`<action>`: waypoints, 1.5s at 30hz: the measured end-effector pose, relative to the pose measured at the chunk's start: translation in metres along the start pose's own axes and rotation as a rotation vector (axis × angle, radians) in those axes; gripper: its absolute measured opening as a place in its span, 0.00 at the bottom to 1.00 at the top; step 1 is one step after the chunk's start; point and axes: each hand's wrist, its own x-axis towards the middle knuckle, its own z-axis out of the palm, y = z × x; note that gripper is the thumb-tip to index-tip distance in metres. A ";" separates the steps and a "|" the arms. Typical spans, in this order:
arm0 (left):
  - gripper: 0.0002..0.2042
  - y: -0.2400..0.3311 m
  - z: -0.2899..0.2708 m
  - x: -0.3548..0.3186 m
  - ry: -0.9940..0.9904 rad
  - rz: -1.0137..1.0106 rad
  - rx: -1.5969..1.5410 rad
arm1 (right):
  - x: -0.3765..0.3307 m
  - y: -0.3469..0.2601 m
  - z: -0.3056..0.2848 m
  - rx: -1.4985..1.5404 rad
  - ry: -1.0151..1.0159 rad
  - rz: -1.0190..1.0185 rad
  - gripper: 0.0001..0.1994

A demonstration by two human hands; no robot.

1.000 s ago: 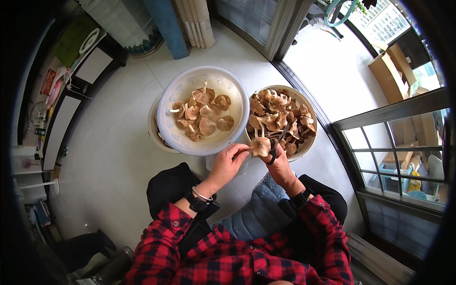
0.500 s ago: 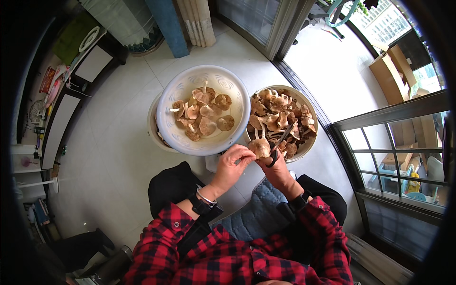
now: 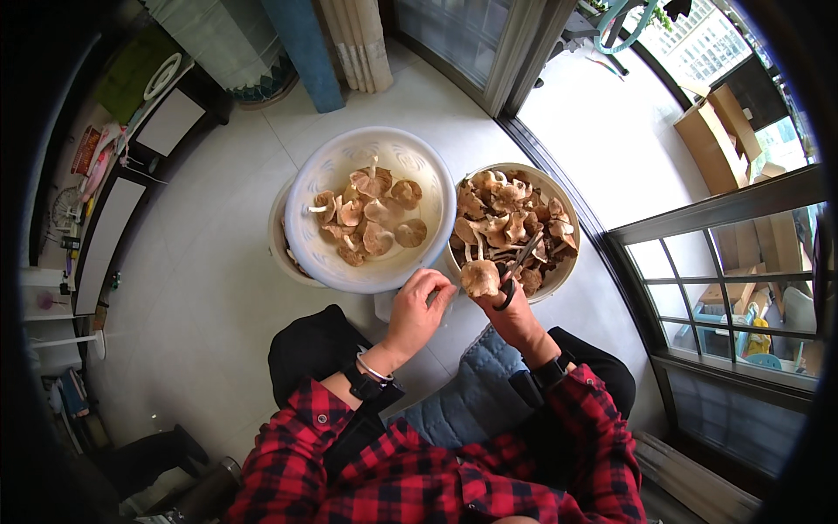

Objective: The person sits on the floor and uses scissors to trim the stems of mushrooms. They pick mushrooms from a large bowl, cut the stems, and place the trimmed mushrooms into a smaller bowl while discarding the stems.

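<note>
My left hand (image 3: 423, 307) is curled at a brown mushroom (image 3: 479, 278), fingertips at its left edge, just over the near rim of the right basin. My right hand (image 3: 513, 313) grips dark scissors (image 3: 517, 266), blades pointing up over the mushroom pile. A white perforated basket (image 3: 307, 179) sits on a pale bucket and holds several trimmed mushroom caps (image 3: 371, 218). To its right, a round beige basin (image 3: 566, 196) is heaped with whole mushrooms (image 3: 511, 218). I am seated in red plaid sleeves, with a black watch on each wrist.
Pale tiled floor (image 3: 209, 288) surrounds the two containers. A dark sliding-door track (image 3: 559, 175) runs diagonally behind the basin. Cardboard boxes (image 3: 716, 131) stand beyond it. A blue post (image 3: 305, 52) and a curtain (image 3: 358, 39) stand at the back, with a dark cabinet (image 3: 131, 183) on the left.
The mushroom and both hands have shifted slightly toward the near rim of the right basin. The scissors have swung up so the blades lie over the pile.
</note>
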 end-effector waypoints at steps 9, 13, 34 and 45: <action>0.11 0.003 -0.009 0.011 -0.169 -0.474 -0.791 | -0.001 0.010 -0.002 0.269 -0.109 0.148 0.22; 0.10 0.000 -0.008 0.008 -0.204 -0.495 -0.802 | -0.005 0.009 -0.007 0.134 -0.177 0.199 0.24; 0.11 -0.012 -0.008 0.008 -0.230 -0.438 -0.505 | -0.008 0.005 -0.012 0.150 -0.181 0.268 0.23; 0.06 -0.006 -0.005 0.006 -0.011 -0.022 0.073 | -0.008 0.016 -0.014 0.150 -0.166 0.215 0.25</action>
